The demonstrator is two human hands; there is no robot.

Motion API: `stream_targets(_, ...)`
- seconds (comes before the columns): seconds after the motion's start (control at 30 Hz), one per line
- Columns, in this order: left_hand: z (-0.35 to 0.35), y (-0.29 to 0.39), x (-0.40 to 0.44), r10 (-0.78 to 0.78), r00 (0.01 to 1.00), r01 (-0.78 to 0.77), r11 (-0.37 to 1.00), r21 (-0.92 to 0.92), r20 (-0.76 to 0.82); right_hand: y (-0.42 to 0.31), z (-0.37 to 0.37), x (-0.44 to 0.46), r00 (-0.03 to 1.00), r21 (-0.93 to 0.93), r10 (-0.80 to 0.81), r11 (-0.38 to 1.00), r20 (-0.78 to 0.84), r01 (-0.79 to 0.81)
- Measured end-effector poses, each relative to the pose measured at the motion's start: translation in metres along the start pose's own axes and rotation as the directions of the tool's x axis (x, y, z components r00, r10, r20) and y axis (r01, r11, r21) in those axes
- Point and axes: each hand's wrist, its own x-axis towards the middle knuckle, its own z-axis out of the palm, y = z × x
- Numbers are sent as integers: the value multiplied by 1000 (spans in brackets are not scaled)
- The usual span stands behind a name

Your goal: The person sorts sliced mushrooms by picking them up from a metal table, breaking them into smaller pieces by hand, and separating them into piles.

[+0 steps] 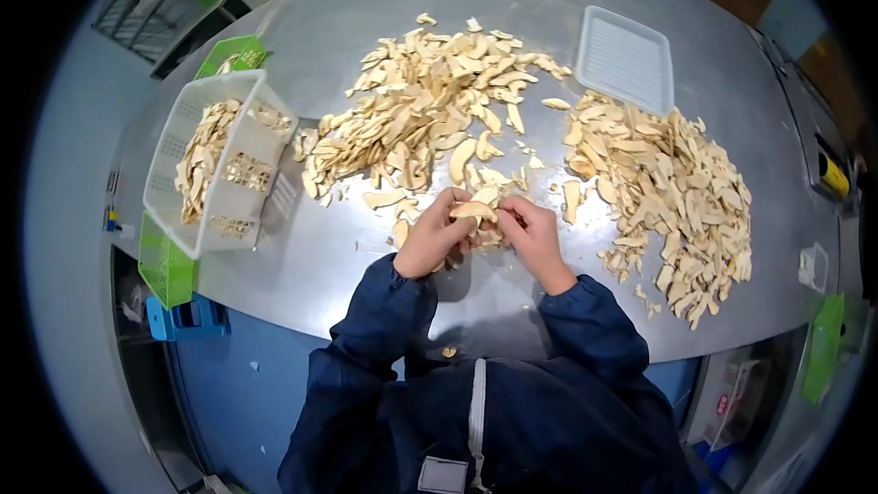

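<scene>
Both hands meet over the metal table, near its front edge. My left hand (437, 235) is closed on a pale dried slice (474, 211), its fingers curled round the left end. My right hand (533, 236) pinches at the slice's right end. More slices lie under and just behind the hands. Beyond them spreads a large heap of pale slices (412, 119), and a second heap (677, 192) lies to the right.
A white perforated basket (249, 169) with slices stands at the left, with a green basket (167, 261) beside it and another green basket (250, 52) behind. A white tray (625, 57) lies at the back right. A blue stool (189, 320) stands below the table's left edge.
</scene>
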Motion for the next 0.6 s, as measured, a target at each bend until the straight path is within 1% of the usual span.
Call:
stream_targets(0.07, 6, -14, 2, -2, 1000, 1, 996, 89, 8, -1, -2, 1, 997, 124, 82, 989, 7, -82)
stream_targets(0.1, 9, -19, 3, 112, 994, -110, 963, 246, 5, -1, -5, 1, 997, 96, 74, 993, 15, -75)
stream_targets(0.13, 11, -24, 5, 226, 974, -214, 893, 396, 17, -1, -6, 1, 995, 110, 100, 989, 23, -102)
stream_targets(0.17, 13, -26, 6, 338, 940, -309, 787, 534, 46, -3, -7, 2, 992, 124, 122, 984, 34, -126)
stream_targets(0.2, 14, -29, 6, 318, 947, -292, 813, 503, 36, -3, -7, 3, 988, 139, 144, 979, 49, -149)
stream_targets(0.27, 14, -33, 4, 274, 962, -251, 862, 439, 12, 0, -7, 5, 987, 85, 148, 984, 66, -154)
stream_targets(0.3, 15, -31, 4, 201, 980, -194, 934, 301, 7, 3, -6, 5, 985, 58, 152, 986, 76, -156)
stream_targets(0.37, 16, -25, 2, 52, 998, -52, 999, 8, 32, 13, -3, 8, 992, 117, 130, 985, -4, -128)
stream_targets(0.4, 11, -29, 3, 18, 999, -12, 988, -155, 42, 10, -1, 9, 992, 146, 121, 983, -46, -113)
stream_targets(0.47, 0, -42, 7, -42, 996, 74, 884, -463, 79, 0, -5, 8, 986, 155, 166, 975, -27, -160)
stream_targets(0.5, 12, -24, 3, -31, 998, 49, 897, -439, 49, -6, -5, 8, 982, 159, 188, 970, -16, -183)
stream_targets(0.6, 6, -36, 8, -16, 1000, 21, 950, -311, 18, 9, -3, 11, 995, -1, 84, 996, -51, -84)
